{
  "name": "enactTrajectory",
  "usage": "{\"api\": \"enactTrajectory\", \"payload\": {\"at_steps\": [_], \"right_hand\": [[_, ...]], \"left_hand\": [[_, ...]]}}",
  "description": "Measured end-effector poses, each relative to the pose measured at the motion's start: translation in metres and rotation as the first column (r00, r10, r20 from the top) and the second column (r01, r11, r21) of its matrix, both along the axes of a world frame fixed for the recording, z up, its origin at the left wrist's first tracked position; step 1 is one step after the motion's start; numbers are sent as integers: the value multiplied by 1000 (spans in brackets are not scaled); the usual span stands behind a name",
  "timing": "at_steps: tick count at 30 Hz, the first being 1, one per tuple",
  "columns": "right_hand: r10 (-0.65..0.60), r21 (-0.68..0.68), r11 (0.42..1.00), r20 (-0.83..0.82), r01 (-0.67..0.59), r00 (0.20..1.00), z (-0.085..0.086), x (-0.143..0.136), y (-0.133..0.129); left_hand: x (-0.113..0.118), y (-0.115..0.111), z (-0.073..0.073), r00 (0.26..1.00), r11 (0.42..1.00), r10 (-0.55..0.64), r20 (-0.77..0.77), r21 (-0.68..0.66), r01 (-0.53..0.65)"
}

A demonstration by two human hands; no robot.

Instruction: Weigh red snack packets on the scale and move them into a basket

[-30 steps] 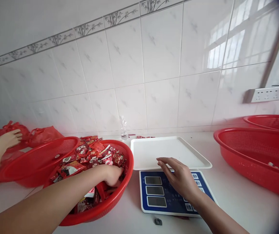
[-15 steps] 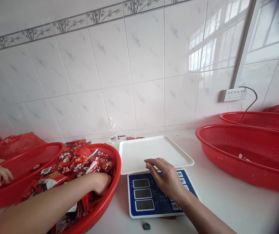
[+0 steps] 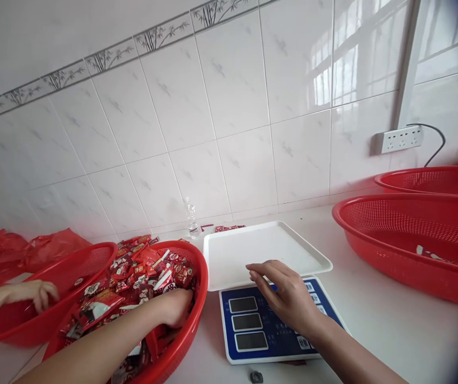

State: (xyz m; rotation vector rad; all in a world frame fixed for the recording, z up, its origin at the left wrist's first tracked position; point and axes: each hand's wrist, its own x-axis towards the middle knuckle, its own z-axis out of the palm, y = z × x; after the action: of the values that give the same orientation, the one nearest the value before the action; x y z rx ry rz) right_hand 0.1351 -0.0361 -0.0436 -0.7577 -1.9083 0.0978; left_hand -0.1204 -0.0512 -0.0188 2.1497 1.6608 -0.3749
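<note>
My left hand point(image 3: 178, 308) reaches into a red oval basket point(image 3: 201, 277) heaped with small red and brown wrapped snack packets point(image 3: 135, 272). Its fingers are buried among the packets at the basket's right side, so their grip is hidden. Over the blue keypad panel of a digital scale point(image 3: 248, 337) hovers my right hand point(image 3: 288, 290), palm down, with its fingers stretched out and nothing held. Those fingertips are near the front edge of the scale's white weighing tray point(image 3: 260, 250).
At left, another person's hand point(image 3: 39, 296) is inside a second red basket point(image 3: 104, 253); red plastic bags point(image 3: 58, 242) lie behind. Red baskets point(image 3: 372, 256) stand at right. A clear bottle point(image 3: 191, 217) is near the tiled wall, and a small dark object point(image 3: 256, 377) lies before the scale.
The view has tilted and shifted, so the scale and snack basket appear farther right. The other person's hand has moved rightward in its basket. Both my hands keep nearly the same pose.
</note>
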Motion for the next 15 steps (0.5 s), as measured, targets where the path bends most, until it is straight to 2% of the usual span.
{"api": "enactTrajectory", "payload": {"at_steps": [3,7,11,15], "right_hand": [[-12,-23,1000,-28,11,1000,-2,1,3],[-7,-66,998,-48,4,999,-2,3,4],[7,-37,999,-67,-9,998,-2,3,2],[8,-32,999,-81,-10,997,-2,2,1]], "left_hand": [[3,2,3,996,999,27,-80,26,-25],[3,-2,12,991,990,137,1,44,-137],[1,-12,25,980,977,200,22,64,-201],[-4,-17,31,935,947,319,157,-3,-322]]}}
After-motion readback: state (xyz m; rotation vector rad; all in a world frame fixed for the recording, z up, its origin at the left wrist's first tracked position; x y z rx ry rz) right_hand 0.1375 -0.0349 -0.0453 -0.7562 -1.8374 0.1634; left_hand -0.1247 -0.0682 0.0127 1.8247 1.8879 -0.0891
